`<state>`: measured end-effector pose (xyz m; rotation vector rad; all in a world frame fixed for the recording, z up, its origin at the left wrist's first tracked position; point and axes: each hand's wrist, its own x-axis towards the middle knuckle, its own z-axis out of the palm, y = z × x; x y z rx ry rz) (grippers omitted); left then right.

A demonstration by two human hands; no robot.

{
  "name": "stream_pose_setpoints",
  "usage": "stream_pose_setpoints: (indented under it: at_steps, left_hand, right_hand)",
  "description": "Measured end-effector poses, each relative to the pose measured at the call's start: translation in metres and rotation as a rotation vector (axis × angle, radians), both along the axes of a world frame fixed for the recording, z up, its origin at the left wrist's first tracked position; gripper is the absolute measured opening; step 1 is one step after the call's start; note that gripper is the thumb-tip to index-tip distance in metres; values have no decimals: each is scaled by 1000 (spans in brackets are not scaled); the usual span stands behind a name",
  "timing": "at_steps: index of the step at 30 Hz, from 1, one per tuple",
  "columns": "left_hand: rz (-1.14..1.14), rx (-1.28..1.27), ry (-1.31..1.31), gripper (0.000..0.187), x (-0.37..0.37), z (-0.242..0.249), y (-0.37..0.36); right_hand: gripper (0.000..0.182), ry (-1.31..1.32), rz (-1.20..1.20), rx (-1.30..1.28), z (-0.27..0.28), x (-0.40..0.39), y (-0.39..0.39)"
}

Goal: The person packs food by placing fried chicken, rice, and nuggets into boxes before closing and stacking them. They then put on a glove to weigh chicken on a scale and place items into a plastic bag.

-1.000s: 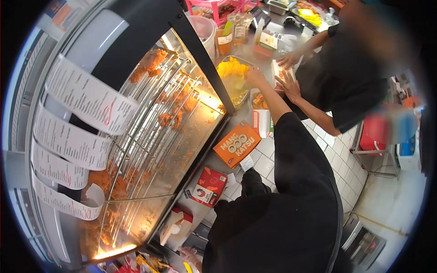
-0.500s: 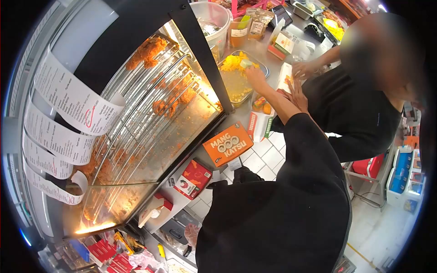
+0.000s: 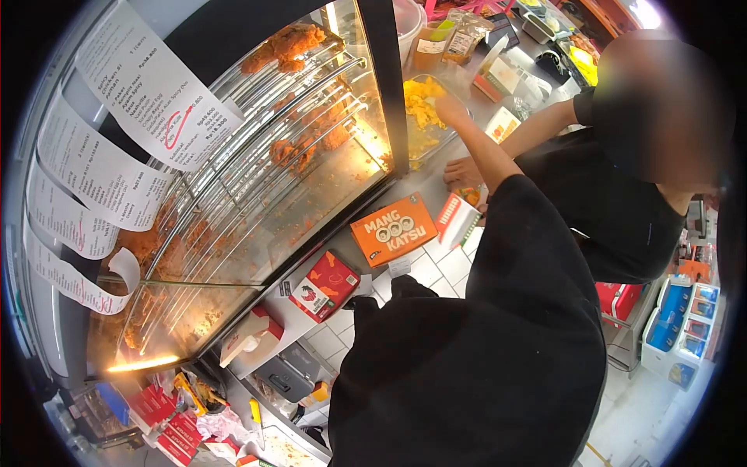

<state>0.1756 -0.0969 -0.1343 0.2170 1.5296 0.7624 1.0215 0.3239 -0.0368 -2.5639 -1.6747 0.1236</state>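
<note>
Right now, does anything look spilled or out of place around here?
Yes: crumbs lie scattered on the bottom of the lit display case, apart from the fried pieces on its wire racks. They look like spillage, perhaps from that food.

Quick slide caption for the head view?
Right hand at a tray of yellow food, beside a glass case of fried pieces.

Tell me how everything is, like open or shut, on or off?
Right hand, at the tray, grip unclear
Tray, uncovered
Yellow food, in loose pieces
Orange box, closed
Red box, closed
White carton, open, food inside
Case light, on
Receipts, curling, marked in red
</note>
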Motion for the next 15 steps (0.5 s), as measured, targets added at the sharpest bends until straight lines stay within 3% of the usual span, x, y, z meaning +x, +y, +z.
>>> stream_pose_setpoints:
  at_steps: [1, 3, 6, 9, 13, 15]
  left_hand:
    - [6, 2, -9, 19, -3, -1, 0]
    - [16, -3, -27, 18, -8, -5, -1]
    - [44, 8, -69, 17, -18, -11, 0]
    - [69, 37, -134, 15, -24, -21, 2]
    - [152, 87, -313, 13, -29, -35, -2]
    - [270, 127, -572, 13, -37, -48, -3]
  right_hand:
    - [17, 0, -5, 0, 7, -16, -14]
    - [18, -224, 211, 26, 34, -50, -39]
    - [19, -217, 119, 174, 58, -56, -51]
    - [19, -138, 72, 117, 66, -56, -54]
    - [19, -171, 11, 218, 30, -60, -59]
    - [17, 5, 138, -52, 26, -76, -65]
